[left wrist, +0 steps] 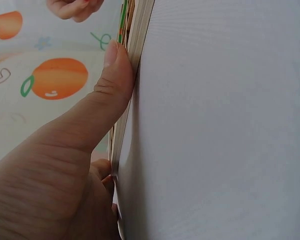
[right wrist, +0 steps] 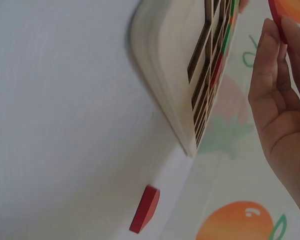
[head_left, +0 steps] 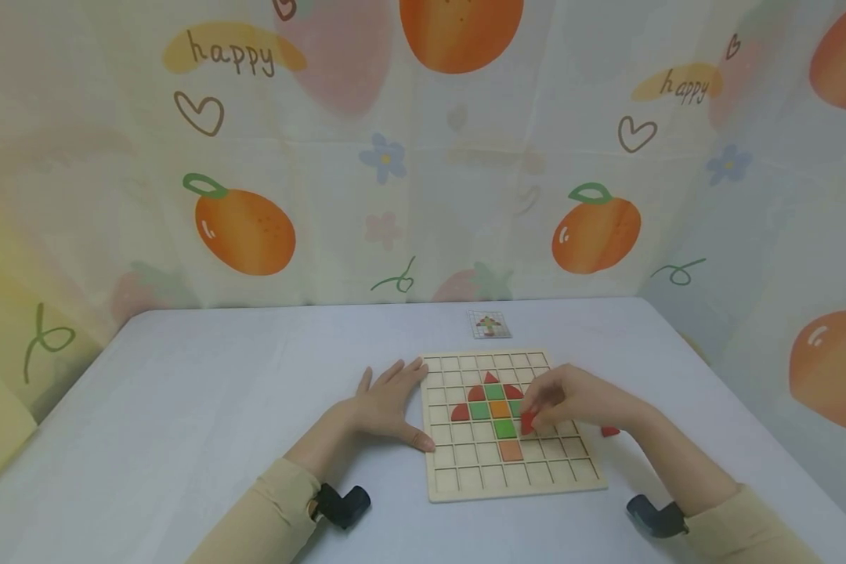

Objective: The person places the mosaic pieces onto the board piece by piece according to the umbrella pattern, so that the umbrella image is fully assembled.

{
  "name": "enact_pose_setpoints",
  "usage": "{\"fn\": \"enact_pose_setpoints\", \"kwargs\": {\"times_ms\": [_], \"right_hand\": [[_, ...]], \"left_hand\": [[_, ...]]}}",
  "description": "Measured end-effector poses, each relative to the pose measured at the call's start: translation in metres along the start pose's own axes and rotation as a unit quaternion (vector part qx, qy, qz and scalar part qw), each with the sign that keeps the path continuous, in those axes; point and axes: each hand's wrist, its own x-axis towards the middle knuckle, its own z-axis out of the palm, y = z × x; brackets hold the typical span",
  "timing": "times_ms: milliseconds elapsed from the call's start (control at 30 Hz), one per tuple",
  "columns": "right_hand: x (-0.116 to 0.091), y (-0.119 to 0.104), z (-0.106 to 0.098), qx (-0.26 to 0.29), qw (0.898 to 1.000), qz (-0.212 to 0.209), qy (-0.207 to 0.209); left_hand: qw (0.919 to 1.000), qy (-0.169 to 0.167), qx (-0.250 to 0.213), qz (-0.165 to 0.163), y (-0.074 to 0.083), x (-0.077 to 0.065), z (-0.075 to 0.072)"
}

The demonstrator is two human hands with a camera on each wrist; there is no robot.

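A wooden grid board (head_left: 458, 474) lies on the table, with red, green and orange pieces set in its squares. My left hand (head_left: 388, 403) rests at the board's left edge, fingers spread and straight, thumb against the lower part of that edge. In the left wrist view the thumb (left wrist: 117, 65) presses the board's side. My right hand (head_left: 571, 399) pinches a red piece (head_left: 527, 423) between thumb and fingertips, over the right part of the board. The right wrist view shows that red piece (right wrist: 277, 20) held up above the board.
Another red piece (head_left: 609, 432) lies on the white table (head_left: 254, 392) right of the board, partly behind the right forearm. A small pattern card (head_left: 489, 324) sits beyond the board's far edge. A fruit-print curtain (head_left: 465, 196) hangs behind the table.
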Motion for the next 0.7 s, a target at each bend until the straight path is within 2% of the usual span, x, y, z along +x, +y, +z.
{"fn": "enact_pose_setpoints", "kwargs": {"times_ms": [233, 567, 700], "right_hand": [[-0.001, -0.009, 0.012, 0.016, 0.999, -0.011, -0.049], [0.000, -0.014, 0.024, 0.004, 0.997, -0.039, -0.071], [0.001, -0.014, 0.027, 0.001, 0.997, -0.033, -0.074]], "left_hand": [[1.0000, -0.002, 0.001, 0.000, -0.001, 0.001, 0.001], [1.0000, -0.002, 0.006, 0.001, -0.002, 0.003, 0.002], [1.0000, -0.002, 0.006, 0.001, -0.003, 0.003, 0.002]]}}
